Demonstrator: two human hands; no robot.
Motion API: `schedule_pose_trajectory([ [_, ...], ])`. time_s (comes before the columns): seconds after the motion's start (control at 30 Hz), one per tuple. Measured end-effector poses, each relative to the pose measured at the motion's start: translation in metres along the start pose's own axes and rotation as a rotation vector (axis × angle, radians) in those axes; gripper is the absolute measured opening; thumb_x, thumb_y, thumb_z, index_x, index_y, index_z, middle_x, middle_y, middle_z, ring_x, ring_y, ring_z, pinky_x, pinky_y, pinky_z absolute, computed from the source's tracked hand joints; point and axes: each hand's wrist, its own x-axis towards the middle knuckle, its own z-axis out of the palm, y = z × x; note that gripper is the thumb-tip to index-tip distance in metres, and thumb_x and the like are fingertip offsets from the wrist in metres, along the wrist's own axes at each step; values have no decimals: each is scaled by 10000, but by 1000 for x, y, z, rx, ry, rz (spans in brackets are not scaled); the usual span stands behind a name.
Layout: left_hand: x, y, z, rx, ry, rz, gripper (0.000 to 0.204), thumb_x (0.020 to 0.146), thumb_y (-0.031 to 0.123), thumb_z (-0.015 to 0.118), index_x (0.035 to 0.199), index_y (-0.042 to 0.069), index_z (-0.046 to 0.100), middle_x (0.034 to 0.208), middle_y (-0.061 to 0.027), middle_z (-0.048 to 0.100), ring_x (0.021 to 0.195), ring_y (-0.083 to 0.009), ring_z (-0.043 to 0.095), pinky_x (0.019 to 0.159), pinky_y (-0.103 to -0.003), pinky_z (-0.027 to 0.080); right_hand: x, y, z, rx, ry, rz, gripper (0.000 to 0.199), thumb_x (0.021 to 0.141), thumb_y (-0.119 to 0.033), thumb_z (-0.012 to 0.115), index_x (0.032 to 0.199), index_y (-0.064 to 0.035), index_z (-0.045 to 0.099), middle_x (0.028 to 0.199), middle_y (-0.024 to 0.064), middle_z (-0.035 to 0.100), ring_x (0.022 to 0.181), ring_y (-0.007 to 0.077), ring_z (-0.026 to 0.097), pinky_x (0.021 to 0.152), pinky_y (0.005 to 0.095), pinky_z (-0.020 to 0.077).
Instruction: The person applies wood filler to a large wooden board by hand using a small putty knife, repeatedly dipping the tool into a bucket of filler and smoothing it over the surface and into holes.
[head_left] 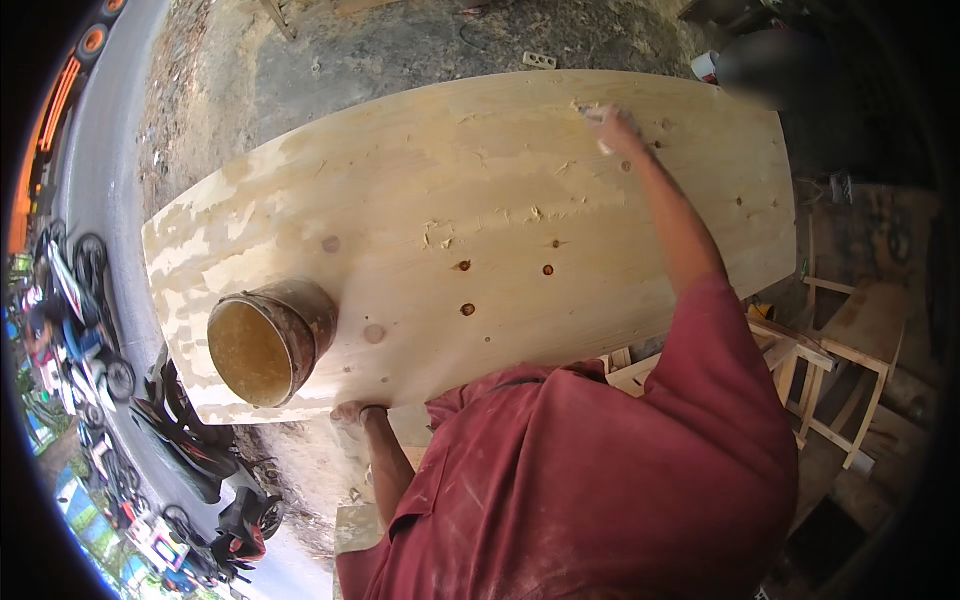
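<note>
Bucket (268, 342) on smeared board (400, 190); right hand (614, 129) grips tool (587, 110), grip of left hand (352, 411) unclear

Motorcycles (185, 435), grey road (110, 150), orange vehicle (22, 205), perforated block (539, 61)

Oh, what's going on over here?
A person in a dark red shirt is leaning over a big wooden panel. Their right hand holds a small tool, too blurred to identify, near the far edge. Their left hand is at the near edge. Pale flecks lie on the panel, and a bucket sits toward its left end.
</note>
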Motion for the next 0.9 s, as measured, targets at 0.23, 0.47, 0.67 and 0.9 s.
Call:
schedule_pose_trajectory([
  [0.23, 7, -1, 3, 94, 101, 10, 947, 537, 354, 926, 1145, -10, 297, 923, -64, 666, 806, -186, 679, 638, -269, 565, 32, -3, -37, 28, -360, -244, 243, 788, -249, 664, 695, -25, 649, 622, 86, 635, 537, 178, 606, 471, 356, 459],
  [0.47, 26, -13, 10, 26, 123, 78, 721, 706, 278, 811, 1151, -1, 316, 1030, -186, 614, 863, -290, 679, 630, -400, 606, 29, -65, -9, 568, -202, 364, 261, 783, -258, 715, 652, -45, 638, 554, 53, 578, 433, 138, 529, 355, 300, 386],
  [0.67, 47, -27, 10, 26, 149, 28, 618, 790, 252, 740, 1170, 11, 316, 1037, -209, 619, 867, -317, 681, 616, -431, 612, 20, -110, -20, 625, -578, 361, 300, 821, -300, 726, 663, -70, 615, 557, 28, 559, 403, 125, 498, 336, 272, 352],
  [0.9, 23, -17, 6, -19, 146, 80, 327, 897, 167, 550, 1124, 21, 365, 1040, -243, 631, 889, -364, 676, 694, -455, 580, 39, -86, 3, 759, -242, 496, 298, 828, -295, 719, 656, -78, 607, 552, 30, 559, 410, 115, 502, 341, 254, 347],
])
